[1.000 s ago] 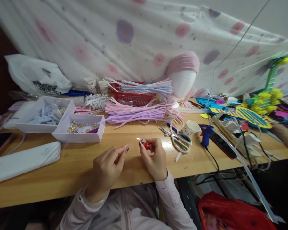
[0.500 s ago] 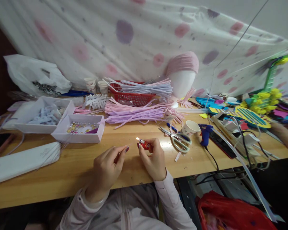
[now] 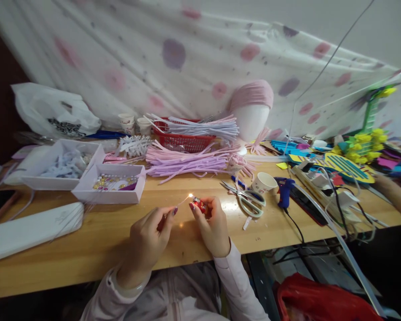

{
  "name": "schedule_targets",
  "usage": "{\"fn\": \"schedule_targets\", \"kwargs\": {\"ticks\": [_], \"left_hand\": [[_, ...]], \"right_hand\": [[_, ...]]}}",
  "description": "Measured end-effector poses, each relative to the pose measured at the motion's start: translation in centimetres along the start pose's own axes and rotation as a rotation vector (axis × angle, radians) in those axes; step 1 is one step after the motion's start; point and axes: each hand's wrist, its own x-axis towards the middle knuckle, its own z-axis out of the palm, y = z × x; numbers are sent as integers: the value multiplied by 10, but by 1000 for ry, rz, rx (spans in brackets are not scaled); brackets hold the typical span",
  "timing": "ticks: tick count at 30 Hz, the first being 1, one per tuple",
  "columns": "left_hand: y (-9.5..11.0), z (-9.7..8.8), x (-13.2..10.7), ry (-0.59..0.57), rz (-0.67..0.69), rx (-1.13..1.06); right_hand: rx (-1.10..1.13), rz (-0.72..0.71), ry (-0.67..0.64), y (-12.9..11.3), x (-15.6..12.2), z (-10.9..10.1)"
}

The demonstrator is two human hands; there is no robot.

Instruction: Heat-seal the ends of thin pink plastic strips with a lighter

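Note:
My right hand point(image 3: 214, 228) is closed around a small red lighter point(image 3: 199, 205), thumb at its top, and a flame point(image 3: 190, 195) burns at its tip. My left hand point(image 3: 149, 235) pinches a thin pale strand point(image 3: 183, 202) between thumb and forefinger. The strand's free end reaches up to the flame. Whether it is thread or fine wire I cannot make out. Both hands are just above the wooden table point(image 3: 120, 223), a short gap between them. To the right of the lighter lie open scissors point(image 3: 249, 203) beside a paper cup point(image 3: 264, 182).
White boxes of beads point(image 3: 108, 196) and pale pieces point(image 3: 30, 180) stand on the left. Pink and purple pipe cleaners point(image 3: 190, 162) lie before a red basket point(image 3: 187, 142). A blue glue gun point(image 3: 284, 191) and a power strip point(image 3: 314, 185) lie right; another person's arm point(image 3: 387, 196) reaches in there.
The strand's end and the lighter's flame have come together, and the glow is brighter. My right hand has shifted slightly left. The camera view has tilted a little.

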Motion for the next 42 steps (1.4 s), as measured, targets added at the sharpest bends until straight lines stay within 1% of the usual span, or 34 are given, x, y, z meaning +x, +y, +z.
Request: {"fn": "schedule_targets", "kwargs": {"ticks": [3, 7, 11, 16, 18, 23, 26, 30, 34, 38, 40, 42], "left_hand": [[-2, 1, 0, 26, -15, 10], [-4, 2, 0, 70, -56, 24], [-4, 1, -1, 65, -87, 20], [-5, 0, -2, 59, -97, -9], [-4, 0, -1, 32, -147, -45], [0, 2, 2, -110, -329, -203], [1, 3, 4, -173, -404, -210], [-2, 4, 3, -181, -441, -148], [-8, 5, 0, -167, -454, -162], [-11, 7, -2, -182, -527, -269], [-12, 5, -2, -233, -581, -357], [-14, 2, -2, -313, -626, -473]], "right_hand": [[25, -25, -14, 2, 0, -1], [-35, -97, -2, 1, 0, -5], [-50, -134, 7, -2, -1, -8], [-26, -131, 11, -2, 0, -10], [-8, -125, -3, -2, 0, -9], [55, -45, -42, -3, -2, -3], [26, -46, -57, -4, -3, -1], [-39, -74, -63, -5, -2, -1], [-71, -77, -90, -4, -1, -2], [-77, -88, -104, -2, -2, -2], [-79, -86, -115, -2, -2, -1], [-84, -71, -115, -2, -1, -1]]}}
